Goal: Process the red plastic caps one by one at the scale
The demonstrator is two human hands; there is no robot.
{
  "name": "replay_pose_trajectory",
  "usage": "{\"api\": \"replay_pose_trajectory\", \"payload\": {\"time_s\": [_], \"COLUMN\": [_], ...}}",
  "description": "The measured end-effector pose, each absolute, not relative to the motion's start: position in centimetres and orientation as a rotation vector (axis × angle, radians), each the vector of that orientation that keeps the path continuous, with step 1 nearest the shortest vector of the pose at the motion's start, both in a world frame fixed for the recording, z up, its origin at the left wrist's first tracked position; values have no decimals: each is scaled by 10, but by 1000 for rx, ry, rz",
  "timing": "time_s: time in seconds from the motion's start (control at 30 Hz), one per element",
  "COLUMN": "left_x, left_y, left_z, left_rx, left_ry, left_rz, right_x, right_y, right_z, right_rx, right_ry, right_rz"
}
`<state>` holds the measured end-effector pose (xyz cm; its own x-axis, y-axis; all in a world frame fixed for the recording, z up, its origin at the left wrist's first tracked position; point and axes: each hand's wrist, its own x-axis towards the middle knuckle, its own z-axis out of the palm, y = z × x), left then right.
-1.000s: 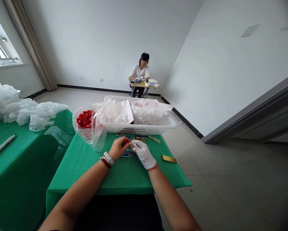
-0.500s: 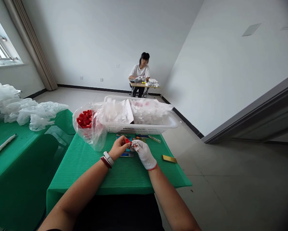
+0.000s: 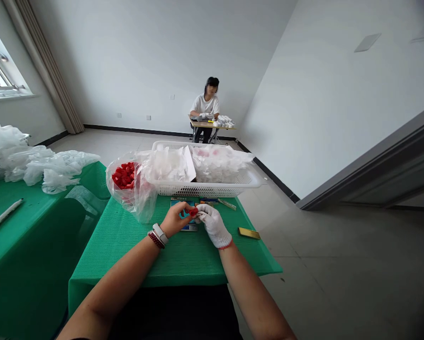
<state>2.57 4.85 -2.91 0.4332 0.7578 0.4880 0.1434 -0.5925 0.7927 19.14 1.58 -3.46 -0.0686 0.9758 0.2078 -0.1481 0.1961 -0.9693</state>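
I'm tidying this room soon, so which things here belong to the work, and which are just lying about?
Work: left hand, gloved right hand, red cap, bagged red caps, white basket.
Lying about: pen, gold strip, plastic heap.

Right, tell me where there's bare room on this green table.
Widest free patch: the green cloth left of the bare left hand, below the clear bag of red caps. A narrower strip runs along the near edge, in front of the gloved right hand. Crowded: behind the hands, along the white basket, where small blue cards lie.
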Motion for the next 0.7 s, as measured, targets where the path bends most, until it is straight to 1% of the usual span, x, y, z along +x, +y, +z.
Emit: {"api": "replay_pose_trajectory", "payload": {"time_s": [0.17,0.43,0.7], "left_x": [26,31,33], "left_y": [48,49,49], "left_z": [-29,-31,-29], "left_rx": [1893,1721,1686], "left_ry": [793,861,847], "left_rz": [1110,938,971], "right_x": [190,191,192], "right_y": [15,14,19], "right_z": [-33,-33,-34], "right_rx": [-964,-966,-1035], "right_ry": [-1236,-1327,-1409], "right_rz": [1201,1150,1009]}}
